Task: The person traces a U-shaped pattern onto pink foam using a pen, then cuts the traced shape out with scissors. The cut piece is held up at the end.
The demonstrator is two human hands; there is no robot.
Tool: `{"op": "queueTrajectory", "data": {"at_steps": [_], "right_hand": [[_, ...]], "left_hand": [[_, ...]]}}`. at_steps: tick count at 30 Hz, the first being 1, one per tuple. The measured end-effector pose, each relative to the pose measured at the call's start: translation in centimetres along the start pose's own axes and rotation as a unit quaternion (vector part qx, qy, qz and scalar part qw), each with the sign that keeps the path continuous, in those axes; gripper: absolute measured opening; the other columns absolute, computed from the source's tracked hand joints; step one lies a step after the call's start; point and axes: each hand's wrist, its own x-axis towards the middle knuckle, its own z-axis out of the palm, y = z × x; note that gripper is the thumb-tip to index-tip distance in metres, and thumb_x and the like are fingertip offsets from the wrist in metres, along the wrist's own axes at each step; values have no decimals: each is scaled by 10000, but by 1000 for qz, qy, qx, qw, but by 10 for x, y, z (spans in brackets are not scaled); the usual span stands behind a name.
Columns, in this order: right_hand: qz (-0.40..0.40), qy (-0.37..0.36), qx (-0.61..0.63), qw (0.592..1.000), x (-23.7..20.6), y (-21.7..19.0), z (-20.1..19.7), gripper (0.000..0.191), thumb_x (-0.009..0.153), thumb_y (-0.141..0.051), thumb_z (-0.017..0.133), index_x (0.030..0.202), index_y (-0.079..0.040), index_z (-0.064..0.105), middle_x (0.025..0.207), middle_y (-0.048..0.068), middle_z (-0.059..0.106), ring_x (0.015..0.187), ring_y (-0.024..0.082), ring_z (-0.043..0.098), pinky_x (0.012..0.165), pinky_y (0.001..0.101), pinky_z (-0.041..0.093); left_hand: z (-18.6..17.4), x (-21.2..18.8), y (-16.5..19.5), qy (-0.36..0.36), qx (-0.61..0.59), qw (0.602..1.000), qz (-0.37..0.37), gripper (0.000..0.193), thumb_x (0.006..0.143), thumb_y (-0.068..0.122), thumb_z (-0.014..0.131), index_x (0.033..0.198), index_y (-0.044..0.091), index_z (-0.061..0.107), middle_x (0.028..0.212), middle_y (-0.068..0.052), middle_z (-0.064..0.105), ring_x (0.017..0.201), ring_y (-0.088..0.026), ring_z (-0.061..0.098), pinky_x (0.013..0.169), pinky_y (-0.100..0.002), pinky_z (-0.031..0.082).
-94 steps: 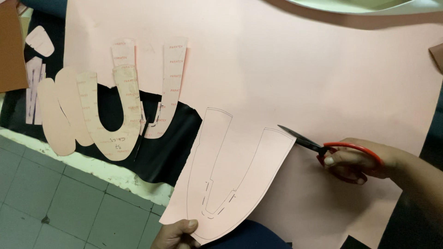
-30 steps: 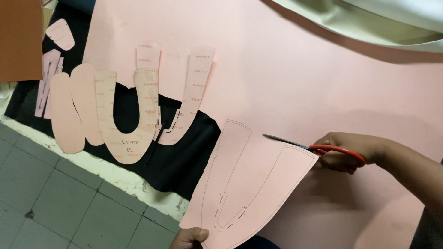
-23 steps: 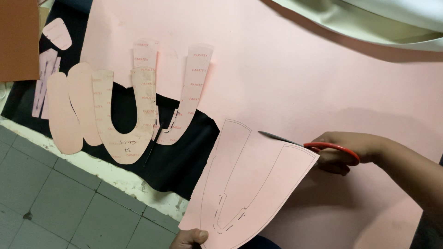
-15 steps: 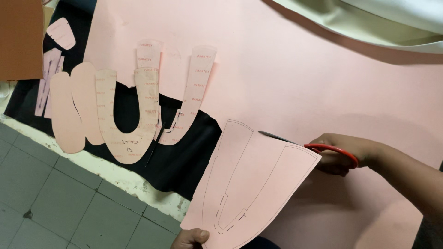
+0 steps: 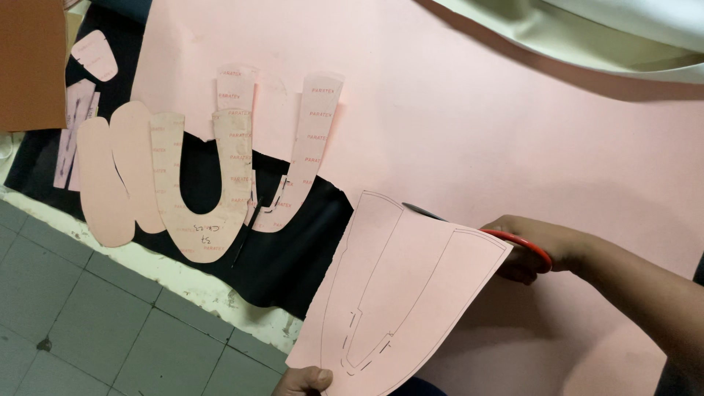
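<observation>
From the head camera, the right hand (image 5: pixel 539 246) closed on red-handled scissors (image 5: pixel 513 240) has cut further left than half a second ago (blades now mostly hidden), while the left hand (image 5: pixel 304 381) pinches the pink traced sheet (image 5: pixel 400 286) at its lower corner.

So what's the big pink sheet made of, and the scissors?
The pink sheet looks like thin matte card or stiff paper: the cut flap lifted by the left hand curves smoothly without creasing, and pen lines show on it. It could also be a thin synthetic sheet. The scissors in the right hand have a glossy red handle, probably plastic, and dark blades, likely metal.
</observation>
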Motion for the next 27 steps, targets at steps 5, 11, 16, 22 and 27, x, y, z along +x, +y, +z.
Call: {"op": "queueTrajectory", "data": {"at_steps": [5, 11, 16, 22, 27], "right_hand": [[71, 38, -10, 997, 10, -2, -2, 295, 908, -265, 568, 868, -46, 762, 480, 78, 567, 386, 162, 488, 393, 309, 363], [-9, 12, 86, 996, 21, 9, 0, 245, 923, -155, 614, 779, 23, 703, 489, 37, 463, 389, 120, 360, 363, 294, 262], [28, 27, 99, 994, 22, 8, 1, 307, 934, -195, 615, 842, 68, 745, 505, 66, 526, 395, 141, 420, 370, 318, 326], [-5, 37, 51, 998, 38, -6, 0, 487, 839, -218, 621, 1299, -97, 728, 627, 60, 642, 450, 108, 443, 409, 322, 365], [-52, 61, -87, 993, 40, 1, -2, 498, 949, -296, 665, 1399, -88, 714, 1040, 152, 820, 741, 202, 633, 650, 389, 510]], "left_hand": [[0, 0, 0, -2, 7, 1000, 1, 875, 769, -17, 614, 1548, -13, 216, 1458, -290, 497, 1359, -313, 537, 1100, -439, 430], [2, -2, 5, -2, 13, 1000, 6, 878, 770, -8, 620, 1549, -12, 214, 1467, -283, 496, 1366, -309, 535, 1109, -434, 425], [4, -2, 9, 2, 18, 1000, 6, 881, 771, -1, 624, 1549, -12, 212, 1474, -278, 494, 1372, -305, 534, 1116, -430, 420], [4, -4, 12, 2, 24, 1000, 10, 885, 772, 7, 629, 1550, -11, 209, 1483, -271, 493, 1378, -301, 532, 1125, -425, 415], [0, -5, 14, 3, 31, 999, 12, 888, 772, 14, 633, 1551, -11, 208, 1491, -265, 491, 1384, -298, 531, 1132, -421, 411]]}}
